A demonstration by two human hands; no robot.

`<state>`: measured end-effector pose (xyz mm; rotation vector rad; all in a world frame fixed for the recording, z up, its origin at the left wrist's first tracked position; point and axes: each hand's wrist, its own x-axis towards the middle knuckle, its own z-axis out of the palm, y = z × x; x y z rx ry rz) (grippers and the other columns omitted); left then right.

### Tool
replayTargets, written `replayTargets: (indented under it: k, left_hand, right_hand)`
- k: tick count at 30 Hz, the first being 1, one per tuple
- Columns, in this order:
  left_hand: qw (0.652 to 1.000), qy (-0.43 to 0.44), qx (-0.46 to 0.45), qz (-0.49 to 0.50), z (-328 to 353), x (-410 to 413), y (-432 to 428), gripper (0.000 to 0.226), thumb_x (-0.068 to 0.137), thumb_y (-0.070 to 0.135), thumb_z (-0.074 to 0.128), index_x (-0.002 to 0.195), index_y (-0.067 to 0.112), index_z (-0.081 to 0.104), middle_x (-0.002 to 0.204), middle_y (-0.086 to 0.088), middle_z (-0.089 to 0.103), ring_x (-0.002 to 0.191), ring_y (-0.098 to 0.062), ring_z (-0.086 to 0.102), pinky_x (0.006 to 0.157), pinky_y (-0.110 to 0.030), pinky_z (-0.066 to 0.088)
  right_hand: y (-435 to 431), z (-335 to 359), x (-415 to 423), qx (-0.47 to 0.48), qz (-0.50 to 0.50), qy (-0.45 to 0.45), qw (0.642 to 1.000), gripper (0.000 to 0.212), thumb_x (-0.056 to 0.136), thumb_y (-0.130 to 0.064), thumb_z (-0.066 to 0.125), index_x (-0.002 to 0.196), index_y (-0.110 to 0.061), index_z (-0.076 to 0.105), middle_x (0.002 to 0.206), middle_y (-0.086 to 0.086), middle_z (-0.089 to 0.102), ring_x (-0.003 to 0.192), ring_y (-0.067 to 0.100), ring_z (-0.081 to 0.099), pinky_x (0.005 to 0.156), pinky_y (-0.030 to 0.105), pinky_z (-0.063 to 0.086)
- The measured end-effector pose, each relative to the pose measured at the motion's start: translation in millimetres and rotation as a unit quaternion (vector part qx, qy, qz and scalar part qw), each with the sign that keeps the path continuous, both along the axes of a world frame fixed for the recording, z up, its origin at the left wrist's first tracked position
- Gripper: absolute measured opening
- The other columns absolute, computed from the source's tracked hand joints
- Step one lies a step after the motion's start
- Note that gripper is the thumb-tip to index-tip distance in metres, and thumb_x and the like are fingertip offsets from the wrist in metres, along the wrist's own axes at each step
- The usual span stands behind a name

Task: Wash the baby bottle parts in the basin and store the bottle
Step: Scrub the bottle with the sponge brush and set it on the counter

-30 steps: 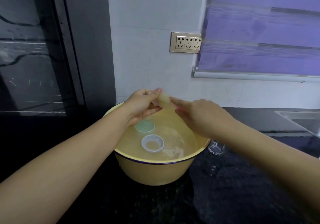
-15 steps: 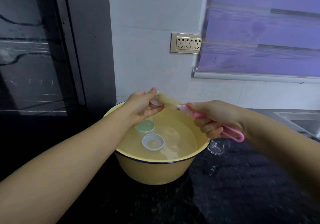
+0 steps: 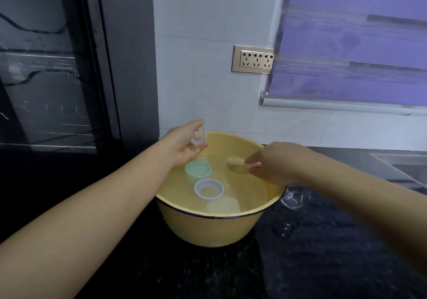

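The left hand [image 3: 184, 147] pinches the clear teat [image 3: 198, 138] between thumb and fingertips, up over the basin [image 3: 208, 229] rim at eleven o'clock. The right hand [image 3: 275, 164] is curled round the brush [image 3: 235, 161], its sponge head pointing toward nine, just above the water. The teat lies at ten o'clock from that head, apart; the brush looks nearer to closing it. The teal cap [image 3: 198, 168] and clear ring [image 3: 208, 188] float mid-basin.

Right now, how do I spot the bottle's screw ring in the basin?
Find the yellow basin on the black counter. In its water, just nearer the person than the mint-green cap, lies the screw ring: pale, with yellow showing through its middle, unlike the solid green cap.
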<state>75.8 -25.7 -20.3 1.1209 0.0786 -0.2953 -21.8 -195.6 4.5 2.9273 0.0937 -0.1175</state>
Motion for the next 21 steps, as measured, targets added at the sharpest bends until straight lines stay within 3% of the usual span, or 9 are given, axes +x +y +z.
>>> replayTargets:
  k: [3,5,8,11,13,16,18,21]
  left_hand:
    - [1.000,0.018,-0.015,0.008,2,-1,-1,0.029,0.096,0.033,0.053,0.106,0.006,0.049,0.126,-0.015,0.049,0.112,-0.031,0.057,0.089,-0.039,0.053]
    - [0.999,0.021,-0.020,0.020,0,0,1,0.018,0.100,0.020,0.044,0.109,0.005,0.047,0.125,-0.020,0.051,0.111,-0.035,0.057,0.082,-0.041,0.054]
    - [1.000,0.012,0.016,0.004,-3,0,3,0.009,0.096,0.002,0.046,0.098,0.001,0.054,0.119,-0.022,0.052,0.102,-0.033,0.056,0.076,-0.038,0.054]
    - [1.000,0.004,0.011,-0.011,0,-3,2,0.013,0.094,0.003,0.052,0.105,-0.001,0.057,0.112,-0.020,0.052,0.098,-0.030,0.054,0.075,-0.035,0.054]
    - [1.000,0.005,-0.003,-0.012,2,-3,2,0.028,0.096,0.006,0.050,0.123,-0.002,0.051,0.107,-0.019,0.053,0.097,-0.029,0.054,0.064,-0.031,0.057]
    - [0.999,0.012,-0.038,-0.022,4,-4,2,0.035,0.099,0.011,0.047,0.131,-0.003,0.046,0.112,-0.020,0.054,0.093,-0.033,0.056,0.050,-0.025,0.056]
    - [0.997,0.021,-0.071,-0.025,4,-4,2,0.038,0.100,0.017,0.045,0.132,-0.003,0.044,0.129,-0.023,0.050,0.096,-0.035,0.057,0.051,-0.027,0.058]
    - [0.991,0.035,-0.127,-0.038,4,-5,3,0.040,0.101,0.023,0.041,0.130,-0.005,0.044,0.126,-0.025,0.054,0.096,-0.034,0.061,0.060,-0.035,0.059]
  right_hand:
    - [9,-12,16,-0.102,0.047,0.033,0.993,0.039,0.099,-0.036,0.030,0.129,-0.030,0.054,0.131,-0.005,0.055,0.119,0.023,0.051,0.093,0.035,0.046]
    - [14,-18,22,-0.131,0.076,0.065,0.986,0.040,0.099,-0.033,0.034,0.137,-0.030,0.048,0.139,-0.006,0.049,0.126,0.022,0.046,0.098,0.037,0.044]
    - [15,-23,22,-0.129,0.088,0.068,0.985,0.044,0.097,-0.030,0.043,0.141,-0.032,0.041,0.141,-0.007,0.046,0.127,0.020,0.045,0.094,0.034,0.043]
    - [10,-19,18,-0.055,0.045,-0.002,0.997,0.044,0.096,-0.030,0.045,0.140,-0.031,0.041,0.138,-0.006,0.049,0.125,0.022,0.047,0.094,0.035,0.044]
    - [5,-15,11,0.006,0.019,-0.051,0.998,0.042,0.096,-0.033,0.042,0.138,-0.029,0.043,0.134,-0.001,0.052,0.122,0.024,0.049,0.095,0.036,0.045]
    - [3,-11,-5,0.128,0.012,-0.128,0.983,0.042,0.098,-0.033,0.037,0.140,-0.033,0.037,0.129,0.006,0.057,0.116,0.028,0.053,0.090,0.037,0.046]
    - [8,-10,-15,0.181,0.034,-0.176,0.967,0.046,0.099,-0.033,0.034,0.145,-0.035,0.029,0.125,0.009,0.060,0.112,0.032,0.054,0.086,0.038,0.046]
    - [22,-11,-23,0.214,0.066,-0.211,0.951,0.051,0.101,-0.029,0.032,0.149,-0.035,0.016,0.112,0.009,0.064,0.101,0.032,0.057,0.075,0.036,0.043]
